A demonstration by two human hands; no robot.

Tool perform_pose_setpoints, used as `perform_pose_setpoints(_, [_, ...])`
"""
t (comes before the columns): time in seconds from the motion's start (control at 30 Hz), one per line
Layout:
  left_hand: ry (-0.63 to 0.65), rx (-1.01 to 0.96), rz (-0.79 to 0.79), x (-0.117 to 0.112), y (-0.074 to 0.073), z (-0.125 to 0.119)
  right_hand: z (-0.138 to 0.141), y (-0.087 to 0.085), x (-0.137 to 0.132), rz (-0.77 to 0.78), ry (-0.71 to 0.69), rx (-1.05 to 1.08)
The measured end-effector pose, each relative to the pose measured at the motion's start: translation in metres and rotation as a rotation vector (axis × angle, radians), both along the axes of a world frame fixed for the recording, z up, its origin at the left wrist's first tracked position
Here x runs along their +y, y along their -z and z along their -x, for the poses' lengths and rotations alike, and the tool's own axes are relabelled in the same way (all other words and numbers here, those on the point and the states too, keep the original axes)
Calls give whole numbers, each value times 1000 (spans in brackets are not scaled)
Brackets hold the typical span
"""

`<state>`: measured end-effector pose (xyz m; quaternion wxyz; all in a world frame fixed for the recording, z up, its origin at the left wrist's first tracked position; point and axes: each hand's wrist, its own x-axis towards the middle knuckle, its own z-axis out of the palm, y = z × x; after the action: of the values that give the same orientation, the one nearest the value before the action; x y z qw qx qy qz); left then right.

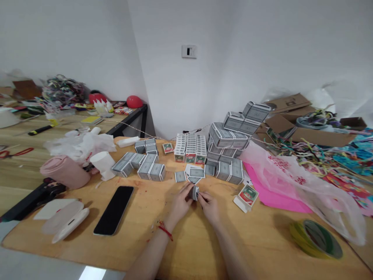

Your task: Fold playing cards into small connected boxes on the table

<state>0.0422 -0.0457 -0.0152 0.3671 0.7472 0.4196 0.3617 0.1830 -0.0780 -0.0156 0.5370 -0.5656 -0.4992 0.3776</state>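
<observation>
Wooden table (pixel 262 249) carried it all. Both hands met near its middle, the left hand (pixel 180 202) and right hand (pixel 210 207) each pinching one end of a small deck (pixel 194 193) with fingers curled round it. By the look of things, most of the work seemed done: grey boxes (pixel 142 165) lay shut at 10 o'clock from the deck, a taller pile (pixel 230 151) at 1, and rows of packs (pixel 190 147) at 12. Little seemed left: loose cards (pixel 194 173) just past the deck at 12 and one open box (pixel 246 196) at 3. Bare wood lay open toward 6, down to the near edge. A phone (pixel 114 210) at 8 and a tape roll (pixel 316 238) at 4 lay close to that edge, and a pink bag (pixel 291 175) crowded 2 to 3.
</observation>
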Motion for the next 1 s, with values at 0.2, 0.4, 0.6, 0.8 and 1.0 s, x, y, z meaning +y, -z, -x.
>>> perform_pose_setpoints(0.2, [18,64,-43,-3,-4,0,0,3,-1,-13,63,-30])
perform_pose_setpoints(0.4, [-12,78,-91,-5,-3,-1,-1,3,-2,-51,117,-26])
perform_pose_setpoints(0.6, [-77,87,-75,-5,1,-2,5,18,-2,49,25,60])
perform_pose_setpoints(0.8, [-51,92,-129,-4,6,-2,9,23,-2,137,-1,148])
perform_pose_setpoints(1.0, [-21,-90,-58,-5,0,-1,5,9,-2,117,-28,184])
